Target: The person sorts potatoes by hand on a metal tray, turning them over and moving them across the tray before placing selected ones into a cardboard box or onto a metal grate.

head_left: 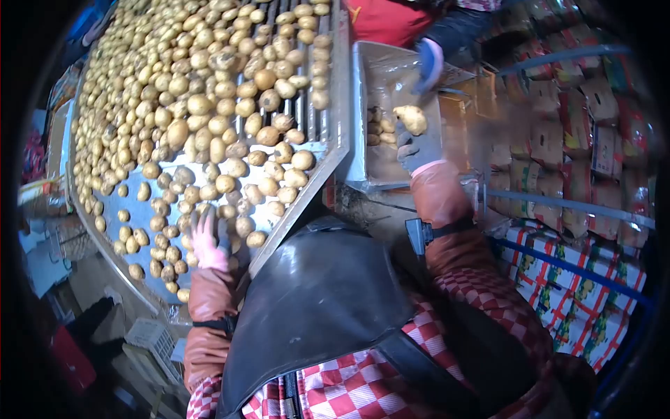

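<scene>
Sorting station, seen from the worker's head, read from left to right.

A white slatted crate (150,339) stands low at the far left, below the edge of the surface (341,84), a metal bed that runs up and away from the worker. The upper part of the bed is made of rollers, the lower part of plain sheet. Loose potatoes (209,91) cover it thickly at the top and thin out towards the near end.

The left hand (204,237), in a pink glove, lies at the near end of the bed. Its fingers are spread and extended over the tubers there, touching them, with none closed in its grip.

A dark apron (314,307) over a red-and-white checked garment fills the lower centre.

To the right of the bed's rim stands a pale open box (359,105), with a few small potatoes (375,127) lying in it.

The right hand (417,150), in a grey glove, is raised over this box. Its fingers are curled around one large potato (412,119), which is held above the box's interior, clear of the tubers below.

Just above, a co-worker's hand (429,63) in a bluish glove reaches in at the box's far edge.

Stacked cartons (572,119) fill the right side, with more printed cartons (558,293) below them.
</scene>
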{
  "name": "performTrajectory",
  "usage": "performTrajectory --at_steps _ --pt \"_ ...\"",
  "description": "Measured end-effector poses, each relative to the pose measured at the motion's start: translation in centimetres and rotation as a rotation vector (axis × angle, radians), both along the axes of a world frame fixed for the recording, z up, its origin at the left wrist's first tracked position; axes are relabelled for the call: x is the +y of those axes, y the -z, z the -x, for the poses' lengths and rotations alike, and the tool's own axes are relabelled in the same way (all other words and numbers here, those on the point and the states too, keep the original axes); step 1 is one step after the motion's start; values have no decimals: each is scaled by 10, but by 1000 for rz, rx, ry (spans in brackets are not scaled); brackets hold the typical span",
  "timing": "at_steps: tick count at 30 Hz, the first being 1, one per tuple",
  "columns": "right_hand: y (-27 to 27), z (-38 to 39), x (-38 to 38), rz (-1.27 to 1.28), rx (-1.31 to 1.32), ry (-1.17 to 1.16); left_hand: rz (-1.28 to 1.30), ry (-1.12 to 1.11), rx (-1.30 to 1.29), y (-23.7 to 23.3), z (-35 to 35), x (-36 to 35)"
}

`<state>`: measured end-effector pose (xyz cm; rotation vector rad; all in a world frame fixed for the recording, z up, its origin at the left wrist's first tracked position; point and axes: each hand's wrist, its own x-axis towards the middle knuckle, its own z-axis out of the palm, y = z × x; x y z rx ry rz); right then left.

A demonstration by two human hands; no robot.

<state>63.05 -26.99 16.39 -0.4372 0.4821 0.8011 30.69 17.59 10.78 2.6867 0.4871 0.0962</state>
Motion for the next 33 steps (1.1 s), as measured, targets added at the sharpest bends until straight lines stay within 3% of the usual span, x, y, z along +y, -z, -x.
performTrajectory --at_steps 1,5,6,9,10,11,13,15,16,18,20,22,23,24,25,27,28,30,31,33 --pt "-11 1 -5 204 20 72 -11 -11 -9 0 4 4" --pt "-4 -22 -49 274 -163 152 -62 -75 -18 5 27 15" --pt "-29 -29 -49 378 -305 273 -52 -80 -33 6 30 16" --pt "-172 -27 -13 856 -1114 864 -35 -85 -50 4 38 17" --pt "-210 -30 2 1242 -1391 939 -50 -98 -20 3 38 16" --pt "-236 -49 -22 1280 -1608 832 -63 -110 11 2 38 15" --pt "-271 -63 -8 1356 -1806 1180 -49 -132 20 -1 32 10" --pt "-270 -98 -25 1334 -1758 1464 -53 -134 54 -5 27 7" --pt "-263 -129 -39 1140 -1709 1534 -56 -145 52 -4 25 5" --pt "-219 -199 -83 830 -1319 1413 -79 -115 13 -5 26 5" --pt "-150 -219 -101 692 -1006 1207 -80 -138 3 -6 29 4" --pt "-80 -187 -74 1483 -925 813 -102 -191 -20 8 39 7" --pt "-61 -164 -46 1633 -897 640 6 -188 -102 24 50 16" --pt "-36 -144 -25 1777 -879 457 115 -272 -16 -7 47 1" --pt "-15 -112 6 1409 -780 435 83 -364 94 -12 55 -8" --pt "12 -60 57 736 -487 356 -13 -325 66 -9 62 -10" --pt "22 -44 78 742 -461 165 -48 -290 63 -8 66 -10" --pt "24 3 128 961 -815 -164 -72 -375 -11 -15 64 -14" --pt "10 27 158 1149 -1198 -319 -89 -415 -57 -19 64 -11" --pt "-9 46 194 1009 -1393 -557 -176 -480 -106 -16 78 4"
